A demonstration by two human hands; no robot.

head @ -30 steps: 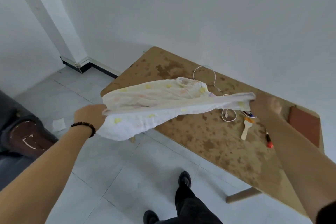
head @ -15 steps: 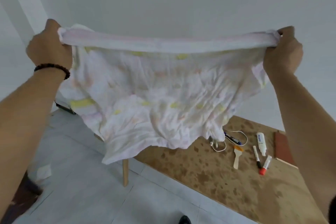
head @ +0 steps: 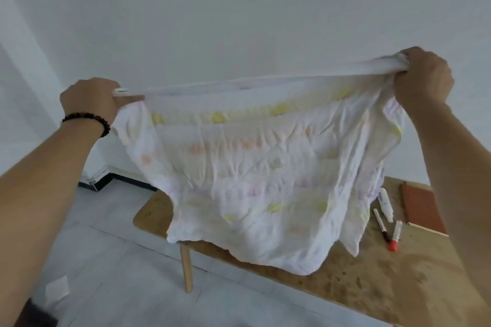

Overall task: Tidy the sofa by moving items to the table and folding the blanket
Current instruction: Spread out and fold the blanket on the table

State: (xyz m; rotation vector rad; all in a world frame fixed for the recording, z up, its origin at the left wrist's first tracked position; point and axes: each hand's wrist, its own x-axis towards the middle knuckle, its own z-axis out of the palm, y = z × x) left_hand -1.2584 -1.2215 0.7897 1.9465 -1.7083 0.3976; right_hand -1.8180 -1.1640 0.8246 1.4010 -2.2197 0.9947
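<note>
While both arms reach out from the bottom corners, here's the rundown, closest stuff first:

Left arm: comes in from the lower left, with a dark beaded bracelet (head: 89,121) on the wrist.

Left hand (head: 89,99): fist clamped on the blanket's top left corner, a bit lower than the other hand.

Right hand (head: 423,75): also closed tight, bunching the top right corner, so the hands are spread wide apart with the top hem pulled taut between them.

Blanket (head: 261,175): white and crinkly with faded yellow, orange and pink spots. It hangs like a sheet in mid-air, facing the camera. The bottom edge droops in front of the surface, but I honestly can't tell if it touches the top or just hovers over it.

Surface (head: 377,281): mottled brown wooden top, one pale leg (head: 186,268) visible under the near left side. Most of the middle is hidden behind the cloth.

Pens: a red-capped marker (head: 395,236) and a thinner dark-tipped pen (head: 381,224) lie close together right of the blanket, with a white tube-looking thing (head: 385,204) just behind them.

Notebook (head: 422,208): reddish-brown cover, flat near the far right edge, partly behind the right forearm.

Floor (head: 106,247): light grey tiles, with a scrap of white paper (head: 57,291) at lower left.

Wall (head: 239,8): plain white, with black skirting (head: 117,180) at the base.
</note>
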